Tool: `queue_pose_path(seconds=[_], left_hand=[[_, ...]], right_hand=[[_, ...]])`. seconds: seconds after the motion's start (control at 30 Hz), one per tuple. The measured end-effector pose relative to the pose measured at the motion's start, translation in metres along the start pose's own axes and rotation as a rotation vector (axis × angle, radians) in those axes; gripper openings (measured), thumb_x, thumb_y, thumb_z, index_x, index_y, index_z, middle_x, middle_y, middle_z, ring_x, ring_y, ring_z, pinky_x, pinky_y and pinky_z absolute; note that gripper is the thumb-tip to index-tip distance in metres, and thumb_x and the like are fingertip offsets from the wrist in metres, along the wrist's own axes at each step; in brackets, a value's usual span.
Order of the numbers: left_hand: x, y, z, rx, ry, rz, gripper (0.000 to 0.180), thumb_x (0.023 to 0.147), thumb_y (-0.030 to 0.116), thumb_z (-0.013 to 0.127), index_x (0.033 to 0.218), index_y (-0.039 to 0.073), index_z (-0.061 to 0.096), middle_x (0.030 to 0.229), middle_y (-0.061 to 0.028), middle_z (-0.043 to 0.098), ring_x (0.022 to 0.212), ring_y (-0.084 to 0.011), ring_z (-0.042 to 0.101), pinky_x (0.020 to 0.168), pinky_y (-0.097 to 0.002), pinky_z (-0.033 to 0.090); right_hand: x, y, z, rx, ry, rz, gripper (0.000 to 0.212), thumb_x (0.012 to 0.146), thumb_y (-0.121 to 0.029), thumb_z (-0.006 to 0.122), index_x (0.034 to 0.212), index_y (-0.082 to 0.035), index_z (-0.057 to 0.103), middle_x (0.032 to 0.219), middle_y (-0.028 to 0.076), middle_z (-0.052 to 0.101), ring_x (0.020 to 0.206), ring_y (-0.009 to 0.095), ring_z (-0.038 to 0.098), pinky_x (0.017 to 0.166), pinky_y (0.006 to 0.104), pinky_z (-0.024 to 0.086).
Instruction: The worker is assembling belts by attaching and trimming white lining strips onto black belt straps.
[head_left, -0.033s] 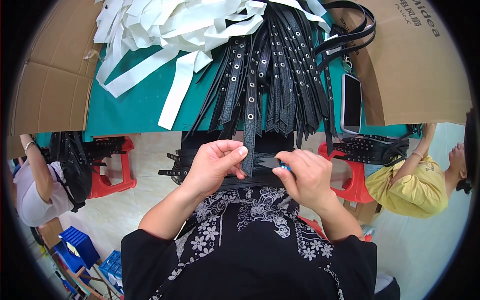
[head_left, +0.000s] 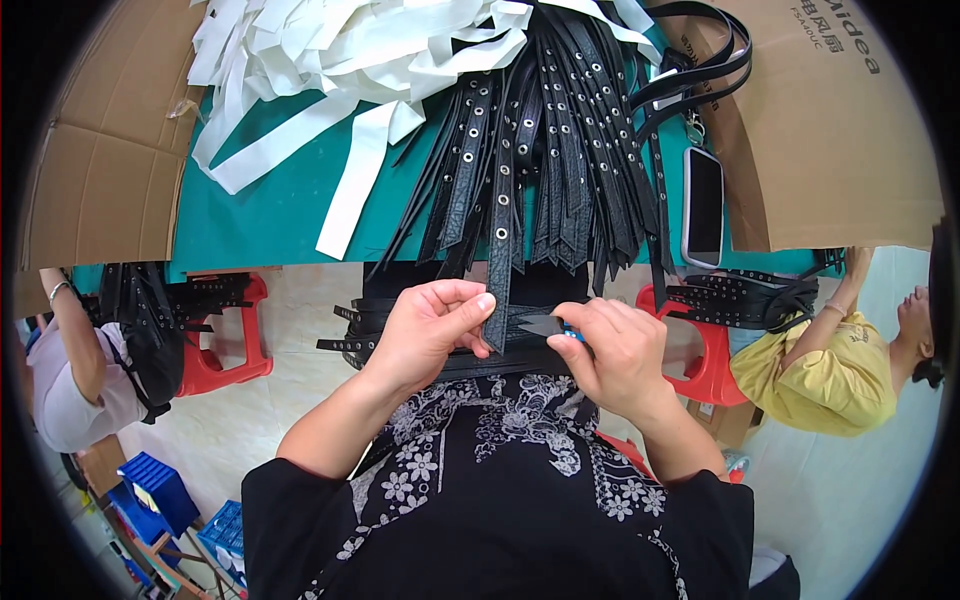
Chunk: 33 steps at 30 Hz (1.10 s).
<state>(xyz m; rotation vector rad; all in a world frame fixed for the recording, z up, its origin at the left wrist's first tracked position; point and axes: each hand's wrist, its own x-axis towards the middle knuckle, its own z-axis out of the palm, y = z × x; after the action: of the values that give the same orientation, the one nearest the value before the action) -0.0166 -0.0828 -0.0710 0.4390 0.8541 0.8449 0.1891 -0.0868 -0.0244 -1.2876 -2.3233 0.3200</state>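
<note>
Strap (head_left: 500, 258), black and set with metal eyelets, runs down the centre of the frame from the bundle (head_left: 570, 185), past the edge of the green counter (head_left: 265, 225), to a pointed tip. Left hand (head_left: 435, 325) has its grip closed near that tip, thumb and fingers pinching the leather. Right hand (head_left: 622, 352), right of centre, has its grip wrapped around blue-handled snips (head_left: 543, 325); their grey blades point left, slightly parted, just beside the strap's edge. More black straps (head_left: 362, 318) lie behind both hands.

White strips (head_left: 300, 50) heap up at the upper left and top, one trailing down toward the counter's edge. A phone (head_left: 704, 205) lies right of the bundle. Cardboard (head_left: 110, 150) stands at the upper left. At the right edge sits a person in yellow (head_left: 825, 375), near a red stool (head_left: 715, 388).
</note>
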Motion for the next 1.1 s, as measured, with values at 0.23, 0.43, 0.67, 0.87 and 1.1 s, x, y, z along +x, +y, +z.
queue_pose_path(seconds=[0.23, 0.43, 0.67, 0.87, 1.1], left_hand=[[0.003, 0.003, -0.002, 0.044, -0.015, 0.030, 0.014, 0.084, 0.010, 0.057, 0.094, 0.000, 0.058, 0.076, -0.0069, 0.062, 0.060, -0.0115, 0.059, 0.051, -0.0242, 0.050], [0.009, -0.005, -0.001, -0.282, -0.248, -0.169, 0.016, 0.088, 0.017, 0.051, 0.092, 0.002, 0.051, 0.075, -0.0013, 0.051, 0.060, -0.0083, 0.047, 0.053, -0.0210, 0.039], [0.000, -0.014, 0.008, -0.424, -0.216, -0.257, 0.021, 0.088, 0.023, 0.050, 0.095, 0.003, 0.049, 0.073, -0.0016, 0.047, 0.057, -0.0102, 0.044, 0.050, -0.0207, 0.036], [-0.033, -0.012, -0.008, 0.428, -0.005, 0.360, 0.019, 0.075, -0.002, 0.064, 0.093, -0.003, 0.056, 0.081, -0.0080, 0.062, 0.068, -0.0112, 0.061, 0.065, -0.0206, 0.049], [-0.048, 0.015, 0.005, 0.684, -0.087, 0.614, 0.006, 0.081, -0.003, 0.055, 0.085, -0.007, 0.058, 0.077, -0.0120, 0.062, 0.064, -0.0131, 0.061, 0.057, -0.0215, 0.052]], right_hand=[[0.008, -0.003, 0.001, -0.046, -0.108, -0.081, 0.018, 0.073, -0.025, 0.064, 0.081, -0.009, 0.058, 0.062, -0.001, 0.052, 0.053, 0.015, 0.052, 0.045, 0.0284, 0.039], [0.005, 0.011, 0.024, 0.696, 0.102, 0.433, 0.021, 0.089, -0.020, 0.047, 0.099, -0.004, 0.056, 0.065, -0.003, 0.048, 0.054, 0.004, 0.041, 0.046, 0.0214, 0.033], [0.047, 0.009, 0.051, 1.529, -0.319, 0.909, 0.024, 0.084, -0.028, 0.058, 0.084, -0.004, 0.059, 0.060, -0.008, 0.044, 0.048, 0.000, 0.033, 0.043, 0.0157, 0.026], [0.064, 0.000, 0.049, 1.143, -0.201, 0.721, 0.025, 0.079, -0.027, 0.065, 0.077, -0.004, 0.057, 0.067, -0.005, 0.053, 0.059, 0.002, 0.044, 0.051, 0.0189, 0.035], [0.059, -0.009, 0.024, 0.501, 0.096, 0.313, 0.019, 0.081, -0.017, 0.053, 0.085, 0.002, 0.054, 0.069, 0.006, 0.056, 0.057, 0.009, 0.049, 0.052, 0.0235, 0.039]])
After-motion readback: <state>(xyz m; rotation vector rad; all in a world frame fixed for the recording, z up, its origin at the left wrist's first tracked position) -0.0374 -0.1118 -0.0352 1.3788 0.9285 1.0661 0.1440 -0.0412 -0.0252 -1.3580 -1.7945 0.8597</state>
